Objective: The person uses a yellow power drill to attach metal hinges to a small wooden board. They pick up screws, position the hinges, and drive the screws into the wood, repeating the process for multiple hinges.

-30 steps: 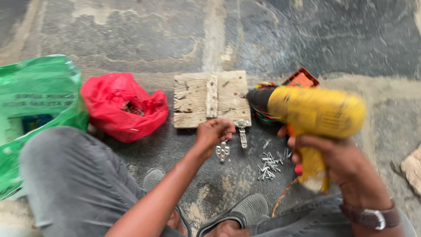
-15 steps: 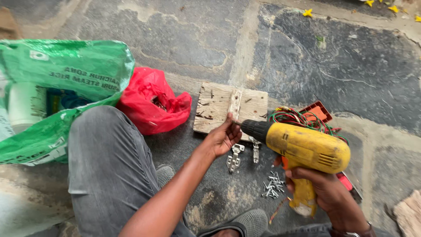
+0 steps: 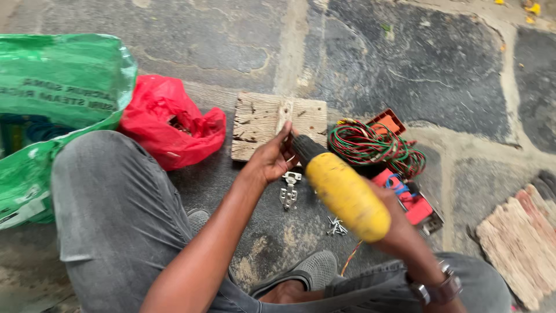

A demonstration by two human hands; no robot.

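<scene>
Head view: yellow drill (image 3: 346,196), gripped in right hand (image 3: 399,223), is best kept square while left hand (image 3: 271,159), fingers curled, steadies its tip on wooden block (image 3: 260,122).

The floor (image 3: 405,64) is dark, uneven stone slabs with pale, worn mortar joints between them. Flat daylight falls across it, leaving soft shadows. A few yellow petals (image 3: 531,8) lie at the far right corner.

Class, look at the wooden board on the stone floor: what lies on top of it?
A pale metal hinge strip lies on the wooden board. The left hand and the yellow drill cover its lower end.
</scene>
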